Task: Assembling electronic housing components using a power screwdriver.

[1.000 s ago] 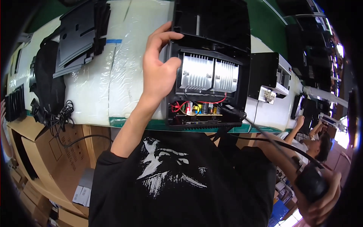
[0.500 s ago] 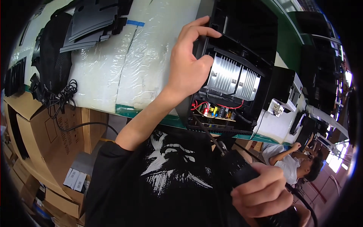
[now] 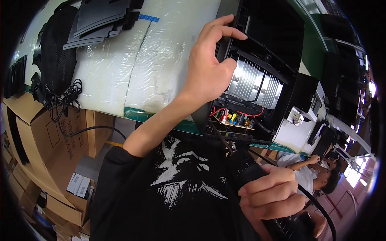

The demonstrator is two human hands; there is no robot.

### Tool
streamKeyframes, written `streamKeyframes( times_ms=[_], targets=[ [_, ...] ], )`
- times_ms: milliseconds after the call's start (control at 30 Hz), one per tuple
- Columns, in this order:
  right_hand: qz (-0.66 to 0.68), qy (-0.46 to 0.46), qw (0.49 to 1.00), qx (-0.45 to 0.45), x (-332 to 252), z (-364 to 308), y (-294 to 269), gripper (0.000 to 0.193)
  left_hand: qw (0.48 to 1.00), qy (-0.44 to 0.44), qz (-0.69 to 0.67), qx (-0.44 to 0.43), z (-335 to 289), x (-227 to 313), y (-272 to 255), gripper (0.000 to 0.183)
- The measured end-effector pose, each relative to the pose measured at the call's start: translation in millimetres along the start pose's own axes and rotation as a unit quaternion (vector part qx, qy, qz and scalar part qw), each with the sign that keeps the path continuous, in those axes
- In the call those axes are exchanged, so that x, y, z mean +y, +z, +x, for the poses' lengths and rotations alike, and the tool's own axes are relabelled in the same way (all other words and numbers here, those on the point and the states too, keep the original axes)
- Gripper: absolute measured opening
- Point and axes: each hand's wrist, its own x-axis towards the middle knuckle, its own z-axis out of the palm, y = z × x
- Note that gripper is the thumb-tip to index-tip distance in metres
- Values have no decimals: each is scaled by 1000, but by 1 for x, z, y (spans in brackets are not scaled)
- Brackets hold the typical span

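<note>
A black device housing lies open on the bench before me. Inside are silver finned heatsinks, red wires and a small circuit board with coloured components. My left hand grips the housing's left side, fingers bent over its wall and thumb beside the heatsink. In my right hand, low at the right, is a black corded electric screwdriver, fingers wrapped round its body. Its long thin shaft points up and left to the housing's near edge. Whether the tip touches a screw is hidden.
Plastic-wrapped white padding covers the bench. Grey panels, a black mesh bag and a coiled cable lie at left. Cardboard boxes stand below. A metal-fronted black unit and a co-worker are at right.
The housing and my left hand sit slightly further right in view. My right hand and the screwdriver have shifted a little left and up, with the grip unchanged.
</note>
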Motion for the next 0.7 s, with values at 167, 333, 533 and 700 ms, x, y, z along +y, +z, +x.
streamKeyframes(
  times_ms=[167, 333, 533, 700],
  targets=[
    [-78, 9, 997, -5, 4, 2, 8, 18, 999, -18, -28, 24, -1, 2, 3, 39],
    [-74, 33, 996, 44, 3, 3, 18, 15, 993, -36, -102, 45, -1, -1, 6, 38],
    [-16, -51, 999, -9, 22, 6, 16, 7, 981, -67, -174, 56, -2, 1, 4, 37],
    [-25, 26, 999, -34, 18, 15, 22, 19, 978, -72, -187, 59, -3, 3, 3, 37]
  ],
)
